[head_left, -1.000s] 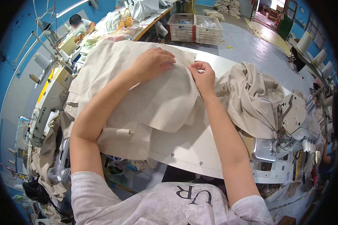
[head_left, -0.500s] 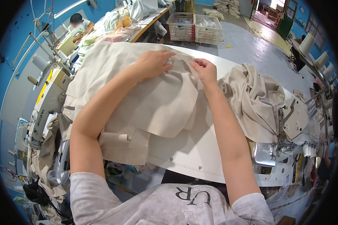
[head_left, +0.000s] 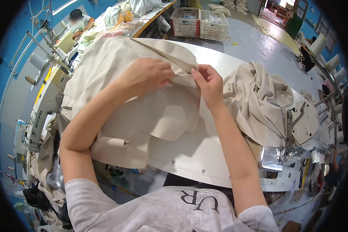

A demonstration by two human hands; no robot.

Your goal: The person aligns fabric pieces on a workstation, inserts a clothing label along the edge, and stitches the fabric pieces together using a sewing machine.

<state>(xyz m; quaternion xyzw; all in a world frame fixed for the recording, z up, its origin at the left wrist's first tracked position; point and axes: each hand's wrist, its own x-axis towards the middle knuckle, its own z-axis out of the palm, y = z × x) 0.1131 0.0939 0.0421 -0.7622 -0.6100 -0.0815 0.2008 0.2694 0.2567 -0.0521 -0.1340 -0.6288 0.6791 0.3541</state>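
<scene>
A large beige fabric piece lies spread over a white work table. My left hand pinches its folded upper edge, fingers closed on the cloth. Right beside it, my right hand grips the same edge between thumb and fingers. The two hands almost touch at a narrow fabric band running up and away from them. Part of the cloth hangs over the table's near-left edge.
A heap of beige fabric lies by a white sewing machine at right. Another sewing machine stands at left. Red and white crates sit on the floor beyond. A person sits far back left.
Both hands have drawn closer together and lifted the fabric edge; my left hand went from lying flat on the cloth to pinching it.
</scene>
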